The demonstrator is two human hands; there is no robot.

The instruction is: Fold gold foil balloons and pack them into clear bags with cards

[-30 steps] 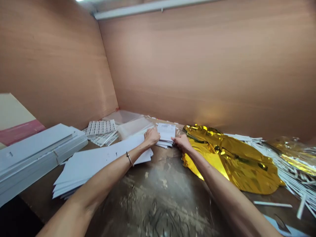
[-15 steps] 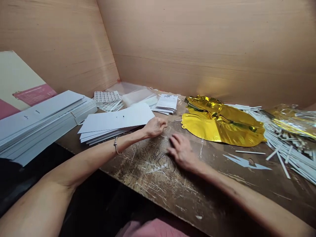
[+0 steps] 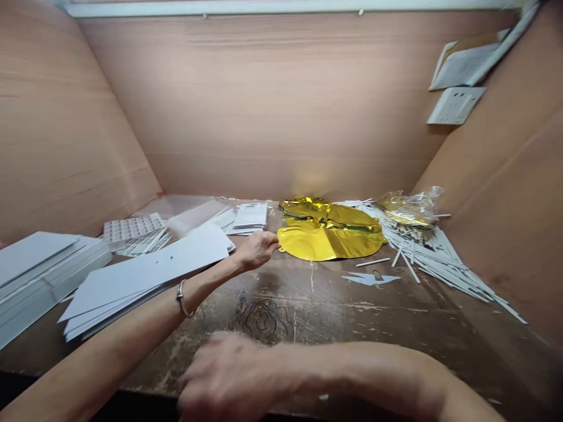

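Observation:
My left hand (image 3: 257,249), with a bangle at the wrist, is closed, its fingertips right at the left edge of the flat gold foil balloons (image 3: 329,241). What it pinches, if anything, is hidden. My right hand (image 3: 229,375) is low over the table's front edge, smeared by motion, so its fingers cannot be read. A fanned stack of white cards (image 3: 149,266) lies left of my left hand. Behind that hand is a small pile of printed white cards (image 3: 250,217). Thin dark lines (image 3: 261,319) mark the scratched brown tabletop (image 3: 352,322) between my arms.
On the right lie many white sticks (image 3: 440,266) and a clear plastic bundle (image 3: 413,205). A cut pale-blue sheet piece (image 3: 372,279) lies in front of the balloons. Far left are a thick stack of white boards (image 3: 39,275), sticker sheets (image 3: 134,231) and clear bags (image 3: 197,214).
The view has swung right and up. My right hand has drawn back from beside my left hand toward the table's front edge. My left hand stays closed, now at the balloons' edge.

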